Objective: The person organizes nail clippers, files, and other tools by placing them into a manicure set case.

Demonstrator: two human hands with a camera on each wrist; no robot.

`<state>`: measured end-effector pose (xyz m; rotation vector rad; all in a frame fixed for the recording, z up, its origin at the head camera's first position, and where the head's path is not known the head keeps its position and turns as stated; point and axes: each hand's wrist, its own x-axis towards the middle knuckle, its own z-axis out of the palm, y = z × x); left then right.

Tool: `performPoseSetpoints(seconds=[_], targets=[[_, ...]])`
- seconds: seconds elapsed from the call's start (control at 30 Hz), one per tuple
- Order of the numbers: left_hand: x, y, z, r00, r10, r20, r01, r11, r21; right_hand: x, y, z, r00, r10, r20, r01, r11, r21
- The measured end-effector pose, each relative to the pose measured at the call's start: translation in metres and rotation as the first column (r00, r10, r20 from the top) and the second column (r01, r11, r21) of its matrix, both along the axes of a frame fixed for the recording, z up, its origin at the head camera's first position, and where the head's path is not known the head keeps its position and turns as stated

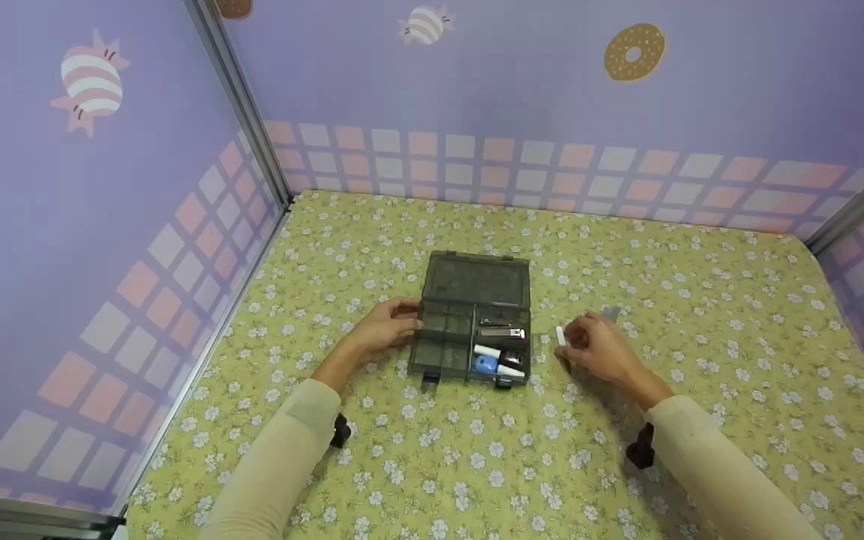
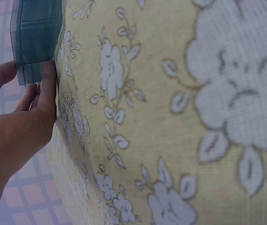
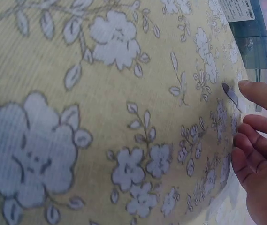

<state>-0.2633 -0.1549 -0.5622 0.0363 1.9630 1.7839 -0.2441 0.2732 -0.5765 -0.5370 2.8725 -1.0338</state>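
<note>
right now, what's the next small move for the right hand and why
Probably carry the small white item leftward and set it into the open organizer box. The right hand pinches it just beside the box, the lid lies flat open, the left hand steadies the box's side, and its left compartments look unfilled.

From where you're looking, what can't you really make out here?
- Small white item at the right hand: too small in the head view; what it is can't be told.
- Contents of the open organizer box: tiny in the head view; both wrist views show only a cropped corner.
- Left hand fingertips: hidden behind the box's side.
</note>
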Motion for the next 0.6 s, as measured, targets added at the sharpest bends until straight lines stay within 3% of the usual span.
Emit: performPoseSetpoints(seconds=[0.6], targets=[[0.0, 0.0012, 0.0008, 1.0, -0.006, -0.014, 0.006, 1.0, 0.018, 0.0018, -0.0091, 0.0009, 0.999, -0.016, -0.038, 0.017, 1.0, 0.022]])
